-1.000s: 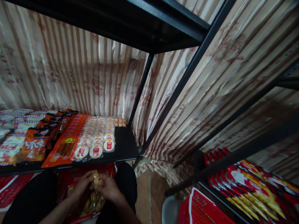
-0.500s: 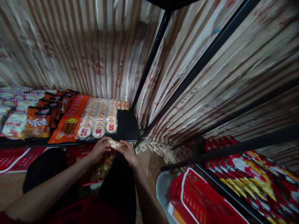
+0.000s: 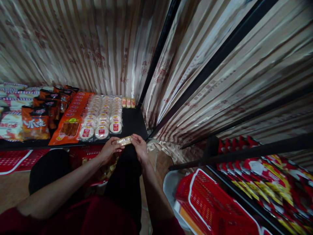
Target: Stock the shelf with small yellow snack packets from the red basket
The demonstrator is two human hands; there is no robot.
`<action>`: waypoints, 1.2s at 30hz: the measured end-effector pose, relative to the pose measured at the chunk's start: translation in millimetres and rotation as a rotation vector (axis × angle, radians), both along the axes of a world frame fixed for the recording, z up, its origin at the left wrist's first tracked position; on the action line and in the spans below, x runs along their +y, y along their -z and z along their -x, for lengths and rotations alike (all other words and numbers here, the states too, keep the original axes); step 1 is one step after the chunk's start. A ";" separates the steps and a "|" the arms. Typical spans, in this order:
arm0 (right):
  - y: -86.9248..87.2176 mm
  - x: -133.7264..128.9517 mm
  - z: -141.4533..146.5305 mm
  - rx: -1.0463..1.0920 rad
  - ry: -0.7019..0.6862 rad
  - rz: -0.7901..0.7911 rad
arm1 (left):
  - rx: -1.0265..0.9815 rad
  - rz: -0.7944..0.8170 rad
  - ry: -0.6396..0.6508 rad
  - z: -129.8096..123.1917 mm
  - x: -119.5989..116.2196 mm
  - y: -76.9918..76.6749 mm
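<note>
Orange-and-black bags (image 3: 36,125) carry large white characters, blurred; red labels on the pale, round packets (image 3: 101,132) are too small to read. A flat orange bag (image 3: 70,119) lies between them. The goods stand on a black shelf (image 3: 133,120). A small wrapped snack (image 3: 124,141) — oblong, yellowish, in shiny film — is near the shelf's front edge, its ends pinched by left hand (image 3: 111,150) and right hand (image 3: 140,147), fingers closed.
</note>
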State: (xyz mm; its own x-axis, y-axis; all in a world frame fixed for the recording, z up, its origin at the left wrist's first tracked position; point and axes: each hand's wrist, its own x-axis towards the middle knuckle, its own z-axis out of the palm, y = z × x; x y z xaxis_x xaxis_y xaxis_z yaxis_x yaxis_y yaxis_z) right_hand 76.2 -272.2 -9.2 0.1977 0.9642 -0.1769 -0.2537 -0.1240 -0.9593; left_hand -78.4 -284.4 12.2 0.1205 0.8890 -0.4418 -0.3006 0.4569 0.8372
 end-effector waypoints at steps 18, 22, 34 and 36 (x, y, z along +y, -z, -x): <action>-10.9 22.4 -2.0 -0.053 -0.022 -0.051 | -0.333 0.153 -0.076 -10.2 0.1 2.7; -11.8 18.1 -1.3 -0.040 -0.031 -0.057 | -0.352 0.187 -0.046 -8.5 -2.9 1.3; -10.8 8.5 9.5 0.037 0.053 -0.080 | -0.374 0.139 -0.079 -3.4 -13.4 -6.6; -9.6 7.0 11.6 0.045 0.055 -0.073 | -0.379 0.118 -0.085 -2.6 -15.5 -7.4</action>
